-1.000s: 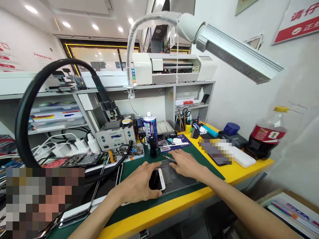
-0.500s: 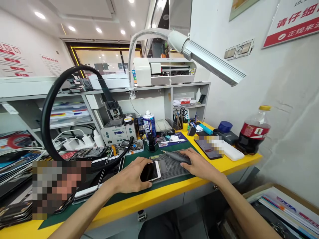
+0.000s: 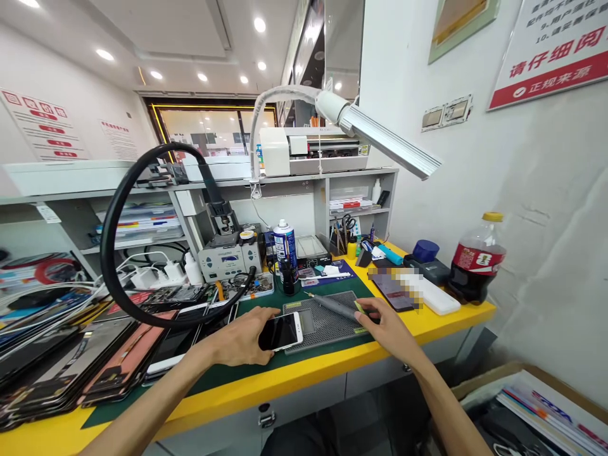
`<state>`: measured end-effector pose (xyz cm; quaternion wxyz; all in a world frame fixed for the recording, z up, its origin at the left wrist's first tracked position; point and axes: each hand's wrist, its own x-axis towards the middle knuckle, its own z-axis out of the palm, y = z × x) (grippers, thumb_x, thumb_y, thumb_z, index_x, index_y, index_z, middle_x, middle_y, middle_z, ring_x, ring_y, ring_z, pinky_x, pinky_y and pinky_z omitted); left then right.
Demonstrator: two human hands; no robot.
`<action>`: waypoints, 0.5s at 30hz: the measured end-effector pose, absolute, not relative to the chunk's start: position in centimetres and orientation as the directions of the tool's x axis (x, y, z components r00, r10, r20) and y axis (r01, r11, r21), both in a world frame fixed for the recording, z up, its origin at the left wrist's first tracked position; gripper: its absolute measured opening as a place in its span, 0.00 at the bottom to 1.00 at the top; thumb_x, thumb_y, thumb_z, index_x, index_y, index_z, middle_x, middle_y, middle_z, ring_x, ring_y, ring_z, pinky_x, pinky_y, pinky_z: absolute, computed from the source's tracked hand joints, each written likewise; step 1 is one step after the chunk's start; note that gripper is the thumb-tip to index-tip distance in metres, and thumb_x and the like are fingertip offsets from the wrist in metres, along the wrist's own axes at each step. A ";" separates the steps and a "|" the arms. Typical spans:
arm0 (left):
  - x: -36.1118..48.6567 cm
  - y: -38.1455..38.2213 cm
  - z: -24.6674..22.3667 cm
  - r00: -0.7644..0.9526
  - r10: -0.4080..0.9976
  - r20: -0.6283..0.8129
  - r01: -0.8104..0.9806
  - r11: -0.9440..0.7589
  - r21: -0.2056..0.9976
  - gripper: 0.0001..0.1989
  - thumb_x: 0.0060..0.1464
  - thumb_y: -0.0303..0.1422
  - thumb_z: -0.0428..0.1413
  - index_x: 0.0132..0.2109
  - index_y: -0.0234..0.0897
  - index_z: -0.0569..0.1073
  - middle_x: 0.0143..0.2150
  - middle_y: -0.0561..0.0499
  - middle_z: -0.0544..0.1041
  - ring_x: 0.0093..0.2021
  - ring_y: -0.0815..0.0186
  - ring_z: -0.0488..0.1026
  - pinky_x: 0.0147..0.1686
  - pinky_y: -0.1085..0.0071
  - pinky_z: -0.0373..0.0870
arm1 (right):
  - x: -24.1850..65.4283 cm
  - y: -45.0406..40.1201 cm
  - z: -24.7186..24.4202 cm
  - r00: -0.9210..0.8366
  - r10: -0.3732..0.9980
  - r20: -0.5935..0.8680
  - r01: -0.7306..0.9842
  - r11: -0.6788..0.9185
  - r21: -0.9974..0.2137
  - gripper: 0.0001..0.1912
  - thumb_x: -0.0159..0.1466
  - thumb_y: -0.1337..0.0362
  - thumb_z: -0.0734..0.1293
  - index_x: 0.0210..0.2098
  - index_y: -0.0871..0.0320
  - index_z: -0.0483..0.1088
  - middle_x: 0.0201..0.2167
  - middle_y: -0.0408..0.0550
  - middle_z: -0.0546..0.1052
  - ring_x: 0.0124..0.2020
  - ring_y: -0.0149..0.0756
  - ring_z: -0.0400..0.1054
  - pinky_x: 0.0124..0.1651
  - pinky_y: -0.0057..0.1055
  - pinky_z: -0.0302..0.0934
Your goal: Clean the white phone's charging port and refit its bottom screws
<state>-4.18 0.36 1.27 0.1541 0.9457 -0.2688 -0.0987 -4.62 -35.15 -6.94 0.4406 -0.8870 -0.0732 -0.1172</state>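
Note:
My left hand point(image 3: 244, 337) is closed around the left end of a white-framed smartphone point(image 3: 280, 332), whose dark screen faces up. The phone overlaps the left part of a grey perforated mat point(image 3: 327, 329) on the green work mat. At the mat's right side, my right hand point(image 3: 387, 326) has its thumb and fingers on the rear end of a slim grey pen-style screwdriver point(image 3: 332, 305). Its thin tip points left and away from me. The fingers partly hide the screwdriver's back end and the mat's right edge.
Stacked phone parts point(image 3: 128, 354) fill the left of the bench. A black hose point(image 3: 107, 253) arches over them from a hot-air station point(image 3: 230, 259). A spray can point(image 3: 285, 247) stands behind the mat. A cola bottle point(image 3: 476, 259) stands far right, beneath a lamp point(image 3: 389, 142).
The view has tilted up and shifted a little. My right fingers have moved back along the screwdriver to its rear end, uncovering more of it. My left hand stays on the smartphone.

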 end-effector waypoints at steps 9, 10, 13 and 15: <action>-7.4 1.0 2.7 0.885 -0.466 -0.016 -0.438 -0.843 0.312 0.40 0.48 0.42 0.59 0.66 0.30 0.62 0.62 0.36 0.70 0.59 0.49 0.70 0.58 0.59 0.69 | -0.7 -35.7 -1.4 0.966 0.036 0.257 0.191 -0.768 -0.612 0.15 0.70 0.58 0.62 0.48 0.59 0.74 0.46 0.55 0.78 0.48 0.44 0.73 0.51 0.37 0.66; -8.0 1.2 3.0 0.892 -0.452 -0.016 -0.426 -0.851 0.307 0.40 0.48 0.42 0.59 0.66 0.31 0.63 0.62 0.37 0.71 0.60 0.48 0.70 0.58 0.59 0.70 | 0.6 -35.4 -0.5 0.973 0.053 0.225 0.178 -0.792 -0.584 0.14 0.71 0.59 0.62 0.46 0.60 0.75 0.43 0.54 0.79 0.45 0.43 0.74 0.51 0.38 0.66; -10.0 2.1 3.6 0.913 -0.407 -0.003 -0.388 -0.873 0.294 0.40 0.47 0.43 0.59 0.66 0.35 0.64 0.62 0.39 0.72 0.60 0.47 0.71 0.58 0.58 0.70 | 4.8 -33.7 1.7 0.993 0.080 0.088 0.114 -0.861 -0.495 0.14 0.71 0.56 0.65 0.44 0.62 0.74 0.40 0.49 0.78 0.39 0.38 0.75 0.46 0.39 0.70; -11.3 3.1 3.5 0.925 -0.378 0.030 -0.370 -0.883 0.289 0.38 0.48 0.43 0.59 0.66 0.39 0.64 0.61 0.43 0.73 0.59 0.48 0.72 0.58 0.58 0.70 | 7.3 -32.2 2.5 0.997 0.071 0.016 0.071 -0.901 -0.428 0.14 0.71 0.57 0.66 0.48 0.62 0.73 0.44 0.50 0.77 0.40 0.37 0.74 0.45 0.39 0.71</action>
